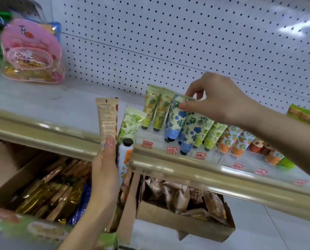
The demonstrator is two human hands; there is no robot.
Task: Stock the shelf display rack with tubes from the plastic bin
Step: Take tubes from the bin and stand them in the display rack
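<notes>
Fingers (184, 106) of my right hand (217, 98) pinch the crimped top of a blue-flowered tube (177, 114), which stands cap-down in the upper tier of the display rack (150, 136) among others of the same print. My left hand (105, 170) is wrapped round the spare tubes (125, 156), held in front of the shelf (60, 134) edge: a beige one, a green-leafed one and an orange-flowered one with its cap up. The rack looks to me mostly stocked. Yellow-green tubes (154, 107) sit to the left and green and orange rows (235, 141) run off to the right, but its left front steps are bare. At least my three spares are left to place. The plastic bin is out of view, so I cannot say what remains there.
</notes>
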